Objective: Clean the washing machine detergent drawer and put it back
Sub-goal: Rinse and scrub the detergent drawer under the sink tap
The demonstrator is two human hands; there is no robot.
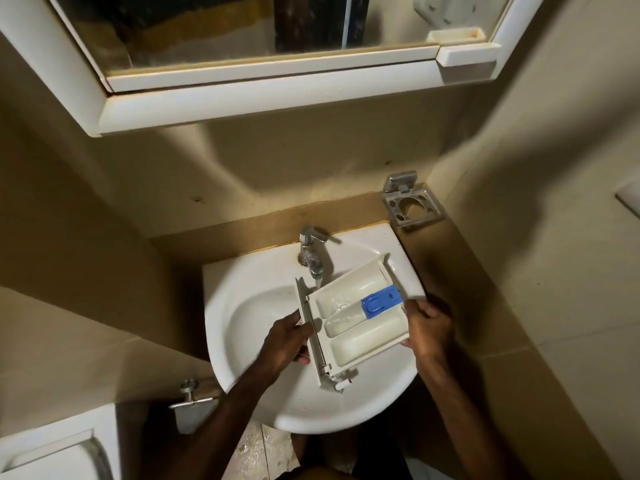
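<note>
Readable text: you'll find none.
Detergent drawer [360, 320]: its markings are too small for you to read.

Left hand [285, 341]: fingertips lying hidden behind the front panel of the detergent drawer [356, 323]. Right hand [427, 329]: fingers passing out of sight under the drawer's far side. Mirror cabinet [242, 102]: top being cut off by the upper edge. Mirror reflection: blurring, contents unreadable. White fixture [52, 455], lower left: running off frame.

A white sink [242, 327] is set against the wall; a chrome tap [311, 252] is mounted on its rear rim.
</note>
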